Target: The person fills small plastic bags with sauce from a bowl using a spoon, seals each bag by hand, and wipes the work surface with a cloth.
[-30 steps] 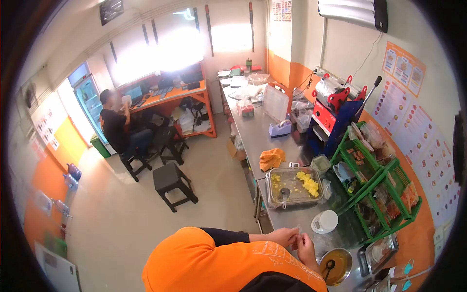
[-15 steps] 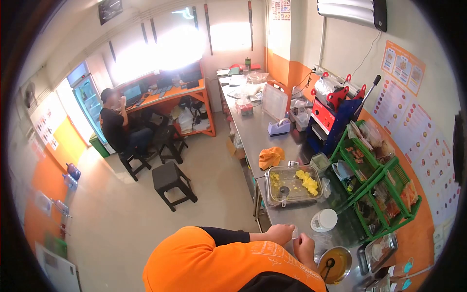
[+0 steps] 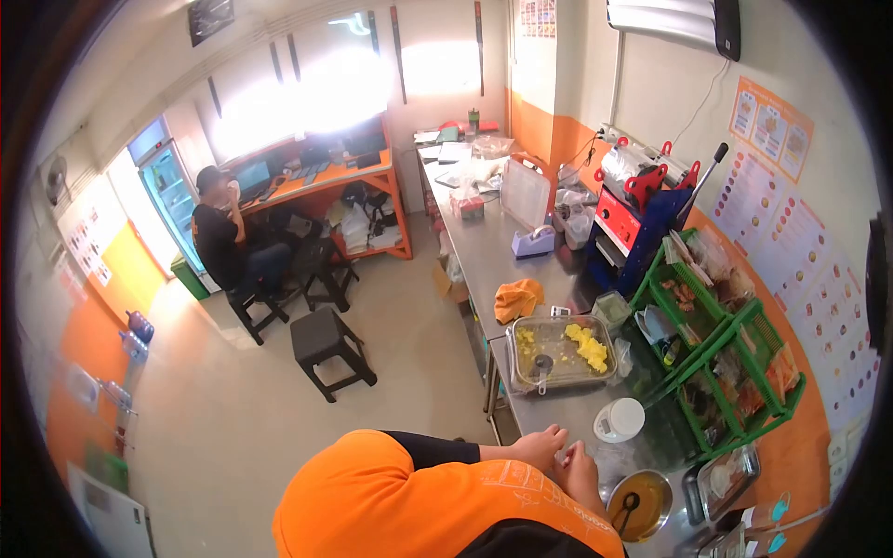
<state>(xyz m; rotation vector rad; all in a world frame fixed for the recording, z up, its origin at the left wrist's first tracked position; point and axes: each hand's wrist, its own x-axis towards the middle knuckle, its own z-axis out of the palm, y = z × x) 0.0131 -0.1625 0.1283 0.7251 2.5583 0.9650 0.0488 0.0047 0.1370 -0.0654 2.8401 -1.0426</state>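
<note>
My left hand (image 3: 542,448) and my right hand (image 3: 580,472) are close together over the steel table's near edge, fingers pinched. Something small and pale shows between them, too small to make out. Just right of my right hand is a metal bowl (image 3: 663,503) of orange-yellow mixture with a dark spoon (image 3: 630,503). A round white scale (image 3: 619,420) stands beyond my hands. Farther back, a clear rectangular tray (image 3: 558,377) holds yellow food (image 3: 588,349) and a small grey cup (image 3: 543,365).
An orange cloth (image 3: 518,300) lies behind the tray. Green baskets (image 3: 726,372) with packets and a red-blue sealing machine (image 3: 633,219) stand along the right wall. Left on the floor is a black stool (image 3: 330,349); a person (image 3: 223,232) sits at an orange desk (image 3: 316,181).
The small clear piece that stood out above my hands is now mostly hidden. My fingers have shifted slightly and come closer together at their tips.
</note>
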